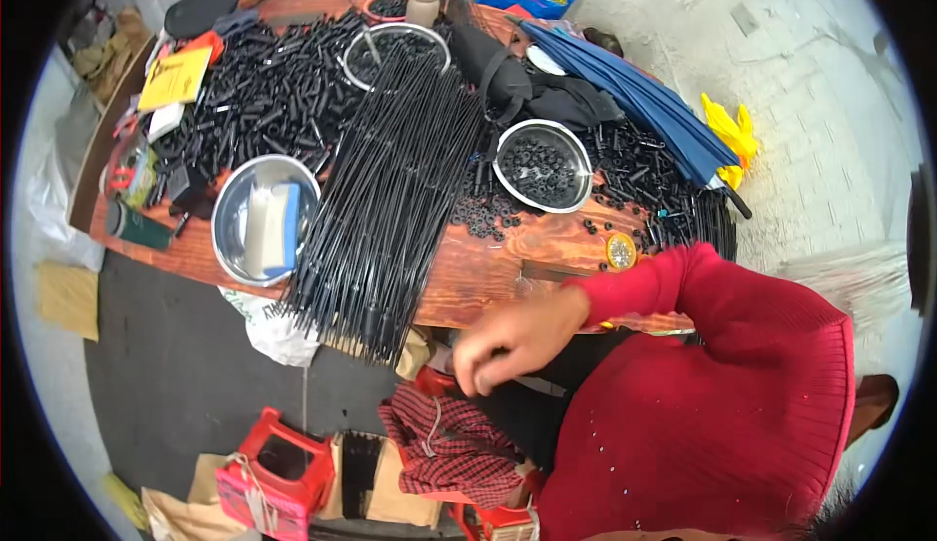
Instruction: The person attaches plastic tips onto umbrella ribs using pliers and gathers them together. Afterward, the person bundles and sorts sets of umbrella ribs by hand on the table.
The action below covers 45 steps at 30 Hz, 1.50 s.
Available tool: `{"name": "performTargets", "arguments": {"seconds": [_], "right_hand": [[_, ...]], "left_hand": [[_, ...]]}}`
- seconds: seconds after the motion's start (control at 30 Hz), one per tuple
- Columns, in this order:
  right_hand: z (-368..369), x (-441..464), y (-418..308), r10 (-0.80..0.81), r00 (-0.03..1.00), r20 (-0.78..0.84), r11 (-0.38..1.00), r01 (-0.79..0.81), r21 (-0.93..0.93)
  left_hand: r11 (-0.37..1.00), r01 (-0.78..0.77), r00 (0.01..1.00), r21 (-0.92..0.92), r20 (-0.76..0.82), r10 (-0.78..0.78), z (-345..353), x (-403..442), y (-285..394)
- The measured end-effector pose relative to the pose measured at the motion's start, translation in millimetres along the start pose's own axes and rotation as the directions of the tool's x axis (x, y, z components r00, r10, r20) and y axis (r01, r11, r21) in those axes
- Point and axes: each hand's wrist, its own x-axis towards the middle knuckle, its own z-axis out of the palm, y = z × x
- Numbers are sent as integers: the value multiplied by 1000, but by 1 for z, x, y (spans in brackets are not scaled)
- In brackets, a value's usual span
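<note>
Loosely curled right hand (517, 341), blurred, contents unclear, near slender black rods (395, 185), grained wooden table (478, 282), left hand unseen

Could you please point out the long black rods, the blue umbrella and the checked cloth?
Long black rods (395, 180): head view, middle of pile.
Blue umbrella (632, 95): head view, folded canopy's middle.
Checked cloth (470, 436): head view, middle of folds.

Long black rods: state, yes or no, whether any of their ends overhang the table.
Yes, the lower ends of the long black rods stick out past the wooden table's near edge.
</note>
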Motion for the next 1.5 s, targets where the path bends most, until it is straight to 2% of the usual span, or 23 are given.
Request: {"name": "performTargets", "arguments": {"seconds": [0.07, 0.13, 0.2, 0.33, 0.43, 0.67, 0.83, 0.97, 1.03, 1.07, 1.1, 1.17, 1.23, 1.27, 1.3, 1.37, 1.47, 1.5], "right_hand": [[-33, -4, -79, -161, 972, -173, 986, 165, 6], [-50, -13, -139, -421, 865, -272, 898, 439, 7], [-48, -29, -172, -590, 765, -259, 798, 602, -38], [-31, -71, -212, -778, 593, -208, 621, 777, -105], [-29, -109, -238, -838, 505, -205, 538, 827, -161], [-38, -203, -269, -892, 381, -242, 443, 840, -312], [-51, -237, -276, -897, 346, -276, 434, 810, -394], [-69, -241, -275, -896, 320, -309, 429, 805, -410], [-81, -232, -273, -885, 330, -329, 449, 795, -408], [-88, -226, -272, -873, 344, -346, 469, 786, -403], [-96, -217, -270, -862, 346, -370, 482, 785, -389], [-114, -198, -263, -835, 360, -416, 516, 775, -365], [-134, -177, -253, -772, 403, -491, 595, 729, -338], [-146, -168, -243, -715, 436, -547, 655, 691, -307], [-155, -155, -233, -658, 464, -593, 708, 649, -279], [-175, -121, -201, -516, 525, -677, 815, 544, -199], [-197, -54, -135, -309, 601, -738, 927, 363, -92], [-204, -31, -109, -372, 595, -713, 924, 315, -219]], "left_hand": [[999, -28, 1000, 15, 2, 28, -8, 2, 13], [998, -50, 999, 29, 1, 50, -19, -2, 28], [996, -72, 997, 44, -5, 72, -31, -9, 39], [991, -103, 994, 82, -26, 106, -56, -30, 60], [987, -115, 991, 114, -51, 121, -77, -47, 75], [980, -115, 982, 163, -130, 137, -115, -80, 113], [982, -113, 964, 148, -221, 145, -147, -84, 150], [972, -231, 914, 33, -335, 229, -199, -53, 210], [900, -435, 859, -8, -302, 413, -200, -54, 268], [846, -532, 816, -21, -278, 506, -160, -103, 324], [854, -521, 820, -13, -288, 495, -147, -122, 362], [802, -597, 772, 10, -266, 578, -120, -154, 432], [708, -686, 697, 170, -127, 706, -123, -161, 474], [665, -715, 666, 217, -80, 742, -155, -115, 477], [664, -719, 663, 204, -86, 744, -157, -112, 488], [723, -689, 723, -54, -118, 681, -154, -115, 516], [699, -714, 693, -42, -182, 698, -161, -103, 517], [707, -706, 700, -45, -195, 687, -165, -98, 515]]}}
